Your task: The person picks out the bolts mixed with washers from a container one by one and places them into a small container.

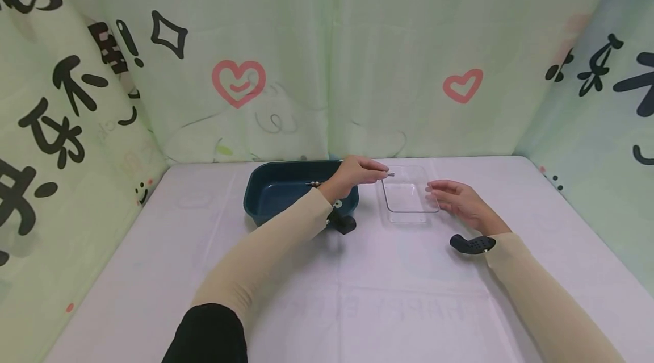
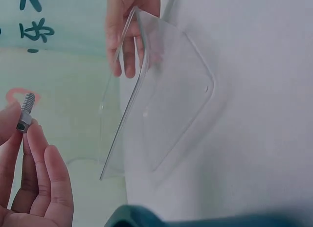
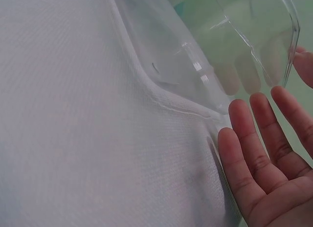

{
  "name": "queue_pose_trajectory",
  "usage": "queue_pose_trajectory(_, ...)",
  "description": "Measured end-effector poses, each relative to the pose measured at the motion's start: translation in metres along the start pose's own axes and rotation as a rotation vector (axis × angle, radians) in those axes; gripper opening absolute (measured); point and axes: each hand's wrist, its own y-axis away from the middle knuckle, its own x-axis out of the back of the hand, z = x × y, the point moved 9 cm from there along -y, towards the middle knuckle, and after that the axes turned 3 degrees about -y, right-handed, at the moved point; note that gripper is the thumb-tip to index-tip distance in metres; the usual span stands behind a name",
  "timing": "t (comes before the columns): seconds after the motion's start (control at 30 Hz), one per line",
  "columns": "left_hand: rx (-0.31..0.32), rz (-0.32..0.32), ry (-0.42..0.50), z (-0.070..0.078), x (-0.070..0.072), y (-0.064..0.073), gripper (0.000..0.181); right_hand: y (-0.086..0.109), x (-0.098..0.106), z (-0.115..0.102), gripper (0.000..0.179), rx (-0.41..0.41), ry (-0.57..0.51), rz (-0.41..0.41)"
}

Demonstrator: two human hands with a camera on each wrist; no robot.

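Note:
Thumb and fingertips of my left hand [image 1: 357, 172] pinch a small silver metal bolt [image 2: 27, 112], its threaded end pointing up in the left wrist view. In the head view the bolt is over the left rim of a clear plastic box [image 1: 407, 213]. That box stands on the table, its inside bare. At its right side is my right hand [image 1: 462, 204], with long, loosely straight fingers [image 3: 257, 153] against the outer wall and the thumb near the rim. Left of the box, a dark blue tub [image 1: 250, 204] lies partly behind my left forearm.
Inside the tub are another metal piece [image 1: 313, 183] and a small pale ring-like piece [image 1: 337, 204]. A white cloth [image 1: 409, 295] covers the table. Printed pale green curtains [image 1: 388, 96] enclose the back and sides, close behind the tub and box.

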Motion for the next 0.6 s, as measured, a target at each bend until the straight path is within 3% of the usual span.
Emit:
queue_pose_trajectory(0.33,0.005,0.005,0.016,-0.002,-0.017,-0.011,0.024,0.000,0.000,0.000,0.061,-0.022,0.026,0.016)
queue_pose_trajectory(0.6,0.023,0.003,0.022,-0.008,-0.026,-0.016,0.021,-0.001,0.000,0.000,0.056,-0.013,0.016,0.014)
